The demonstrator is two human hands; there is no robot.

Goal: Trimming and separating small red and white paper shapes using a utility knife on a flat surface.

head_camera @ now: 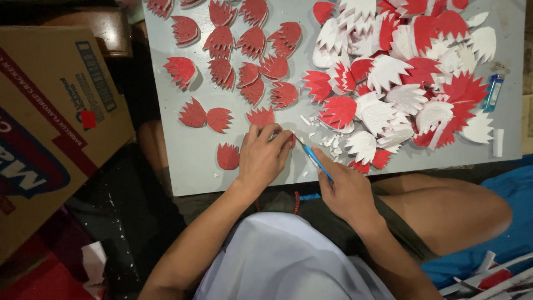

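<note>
My left hand (263, 156) presses down on a red flame-shaped foam cutout (288, 139) near the front edge of a grey board (189, 155). My right hand (344, 186) grips a blue-handled craft knife (315, 160), its tip touching that cutout. Small white offcuts (325, 139) lie scattered just beyond the knife.
Several finished red cutouts (244, 50) are laid out at the board's left and middle. A heap of red and white cutouts (411, 72) fills the right. A blue lighter (492, 92) lies at the far right. A cardboard box (50, 122) stands to the left. My knee (455, 211) lies under the board.
</note>
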